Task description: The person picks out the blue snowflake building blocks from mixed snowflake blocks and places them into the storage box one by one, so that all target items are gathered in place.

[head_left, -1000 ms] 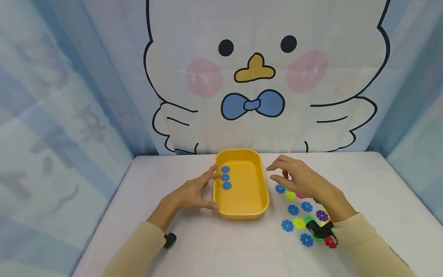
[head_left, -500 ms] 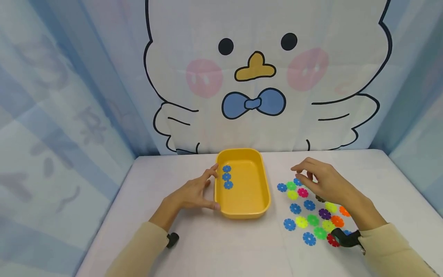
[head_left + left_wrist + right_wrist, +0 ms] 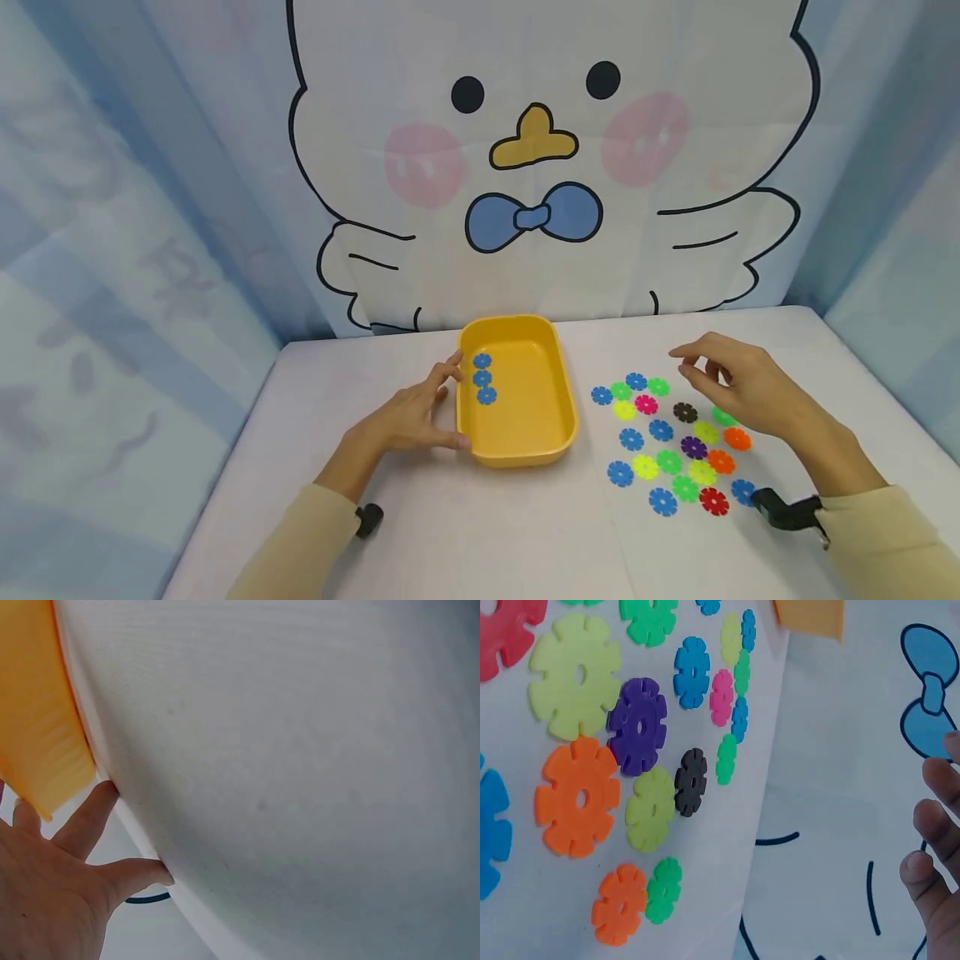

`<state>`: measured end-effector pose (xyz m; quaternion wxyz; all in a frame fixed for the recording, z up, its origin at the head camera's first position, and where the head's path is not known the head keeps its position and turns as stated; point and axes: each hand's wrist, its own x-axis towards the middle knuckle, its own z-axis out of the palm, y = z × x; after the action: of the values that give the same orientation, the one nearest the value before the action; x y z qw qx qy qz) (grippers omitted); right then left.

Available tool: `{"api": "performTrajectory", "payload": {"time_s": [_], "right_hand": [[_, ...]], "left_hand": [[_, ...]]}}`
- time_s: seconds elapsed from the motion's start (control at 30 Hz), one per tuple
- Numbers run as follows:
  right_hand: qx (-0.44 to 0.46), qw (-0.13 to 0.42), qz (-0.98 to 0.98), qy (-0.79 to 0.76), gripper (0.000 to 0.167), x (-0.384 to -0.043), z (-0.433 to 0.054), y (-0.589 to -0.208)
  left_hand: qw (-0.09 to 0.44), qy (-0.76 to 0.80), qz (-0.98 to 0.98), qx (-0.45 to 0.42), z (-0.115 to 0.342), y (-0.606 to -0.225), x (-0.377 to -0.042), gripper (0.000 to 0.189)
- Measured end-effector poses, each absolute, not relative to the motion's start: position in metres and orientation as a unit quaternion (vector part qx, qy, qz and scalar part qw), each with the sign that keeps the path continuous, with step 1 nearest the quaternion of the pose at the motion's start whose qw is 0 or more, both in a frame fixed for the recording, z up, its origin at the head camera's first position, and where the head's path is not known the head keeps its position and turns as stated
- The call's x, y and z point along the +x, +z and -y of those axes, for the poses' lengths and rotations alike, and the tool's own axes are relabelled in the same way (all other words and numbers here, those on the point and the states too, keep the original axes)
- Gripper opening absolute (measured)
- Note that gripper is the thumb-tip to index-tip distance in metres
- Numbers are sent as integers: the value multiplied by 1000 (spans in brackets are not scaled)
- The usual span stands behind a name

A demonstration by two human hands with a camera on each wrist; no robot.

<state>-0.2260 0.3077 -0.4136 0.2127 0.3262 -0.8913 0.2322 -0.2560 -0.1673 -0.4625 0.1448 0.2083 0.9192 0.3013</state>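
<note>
A yellow tray stands on the table with three blue snowflake discs in a column along its left side. My left hand rests against the tray's left edge, its thumb and fingers spread. In the left wrist view the fingers show beside the yellow wall. On the right lie several loose plastic snowflake discs in blue, green, yellow, orange, pink, red, purple and dark brown. Above their far right part hovers my right hand, fingers loosely bent, with nothing visible in them.
The white table reaches back to a curtain with a cartoon bird on it. A black wrist strap piece sits at the right cuff, near a blue disc. Another black piece hangs under the left wrist.
My right hand has moved right, away from the tray and across the loose discs, uncovering more of them. My left hand stays at the tray. The head view has shifted slightly.
</note>
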Motion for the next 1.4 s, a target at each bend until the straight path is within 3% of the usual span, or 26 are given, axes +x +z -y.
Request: {"api": "performTrajectory", "payload": {"time_s": [0.23, 1.07, 1.4], "right_hand": [[309, 222, 898, 220, 45, -221, -320, -419], [244, 148, 935, 210, 43, -213, -333, -451], [247, 102, 938, 222, 41, -211, -328, -454]], "left_hand": [[160, 330, -905, 215, 169, -461, -257, 87], [152, 327, -911, 198, 169, -462, -257, 126], [148, 329, -911, 198, 171, -458, -256, 126]]}}
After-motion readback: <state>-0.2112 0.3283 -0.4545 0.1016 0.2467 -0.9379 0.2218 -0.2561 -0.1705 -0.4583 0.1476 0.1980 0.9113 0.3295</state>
